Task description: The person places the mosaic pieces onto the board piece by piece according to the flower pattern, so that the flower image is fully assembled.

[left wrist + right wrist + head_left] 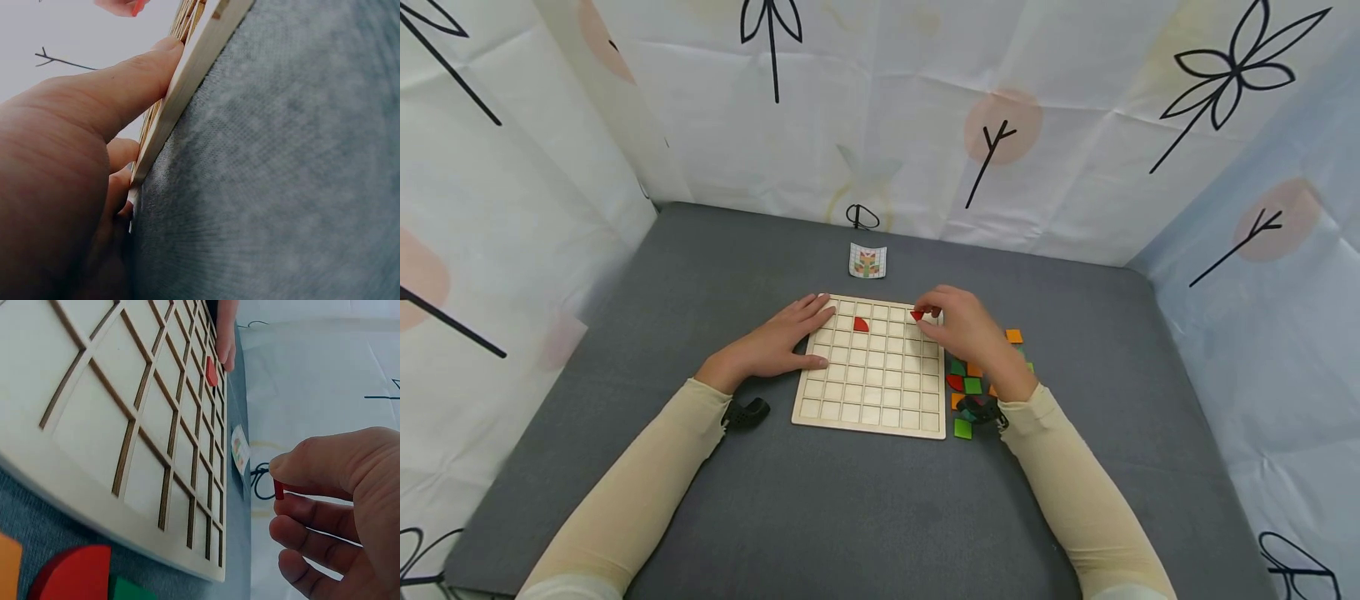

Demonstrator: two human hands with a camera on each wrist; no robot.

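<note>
A pale wooden grid board lies on the grey table. My left hand rests on its left edge with the fingers fairly straight, and the thumb touches the rim in the left wrist view. Above the board's far right corner, my right hand pinches a red piece between thumb and index finger. From the right wrist view the piece appears edge-on, held off the board. One red quarter-circle piece sits in a cell near the board's far left.
A small pattern card lies beyond the board. To its right are loose pieces, including a green square, an orange square and a red rounded piece; the right forearm hides some. Patterned cloth walls surround the table.
</note>
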